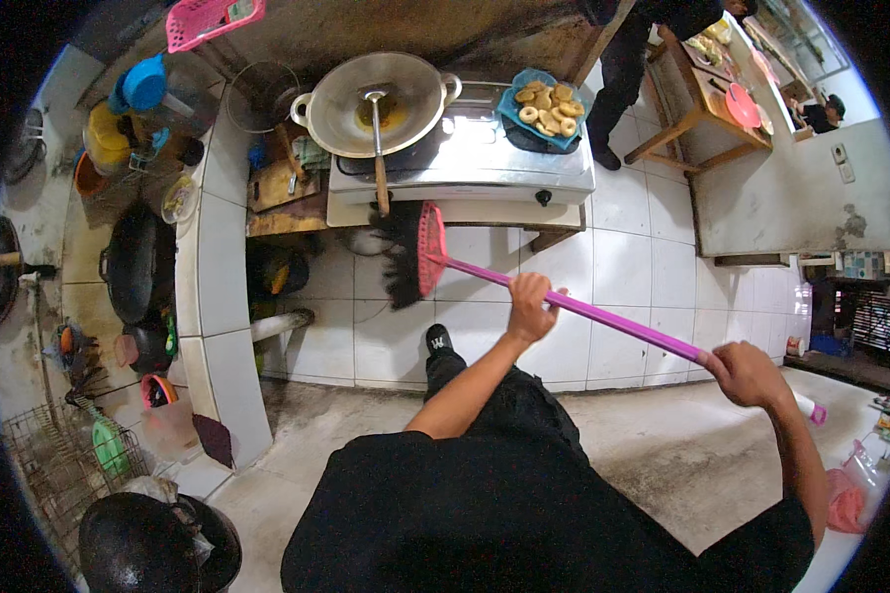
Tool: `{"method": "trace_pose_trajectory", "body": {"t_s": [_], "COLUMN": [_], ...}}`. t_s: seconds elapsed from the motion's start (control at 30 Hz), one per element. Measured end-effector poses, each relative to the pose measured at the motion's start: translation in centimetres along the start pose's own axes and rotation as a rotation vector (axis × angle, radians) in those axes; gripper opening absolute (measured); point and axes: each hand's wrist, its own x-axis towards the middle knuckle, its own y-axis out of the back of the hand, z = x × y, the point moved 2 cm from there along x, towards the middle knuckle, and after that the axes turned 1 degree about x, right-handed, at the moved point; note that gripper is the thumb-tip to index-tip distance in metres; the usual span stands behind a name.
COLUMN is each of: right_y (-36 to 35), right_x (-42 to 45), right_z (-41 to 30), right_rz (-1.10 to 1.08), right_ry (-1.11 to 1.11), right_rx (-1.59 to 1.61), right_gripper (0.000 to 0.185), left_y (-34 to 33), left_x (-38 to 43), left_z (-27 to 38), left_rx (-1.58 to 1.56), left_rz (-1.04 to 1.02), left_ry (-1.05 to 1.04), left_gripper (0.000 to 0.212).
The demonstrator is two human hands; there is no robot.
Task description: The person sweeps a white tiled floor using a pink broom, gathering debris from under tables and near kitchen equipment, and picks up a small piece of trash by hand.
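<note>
A broom with a purple handle (623, 325) reaches across in front of me. My left hand (532, 307) grips the handle near its middle, and my right hand (745, 374) is closed around its far end. The pink slotted broom head (432, 250) is turned on its side. Its black bristles (400, 256) look blurred and fan out to the left, just below the stove's front edge. White floor tiles (475, 333) lie under the broom, and my black shoe (437, 341) stands just below the bristles.
On the gas stove (460, 174) sits a wok (326, 122) holding oil and a turner (378, 148). Fried rings and pieces fill a blue basket (515, 111). A person's dark-trousered leg (612, 96) is beside a wooden table (693, 115). A tiled partition (226, 296) borders the left side.
</note>
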Motion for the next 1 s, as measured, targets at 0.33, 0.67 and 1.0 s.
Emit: {"method": "trace_pose_trajectory", "body": {"t_s": [0.33,0.67,1.0], "right_y": [1.1,4.5,0.7], "right_x": [-10.2,-12.3,-5.6], "right_z": [7.6,5.3,5.4], "right_rz": [0.044,-0.098,-0.264], "right_ry": [-0.333,-0.354,-0.271], "right_rx": [-0.102,0.053,0.202], "right_gripper": [0.051,0.054,0.056], "left_y": [-12.9,-3.6,-6.3], "left_x": [1.7,1.4,1.6], "left_z": [12.0,12.4,5.1], "left_rx": [-0.521,-0.337,-0.239], "left_rz": [-0.401,-0.220,-0.333], "left_ry": [-0.171,-0.140,-0.185], "left_gripper": [0.022,0.041,0.021]}}
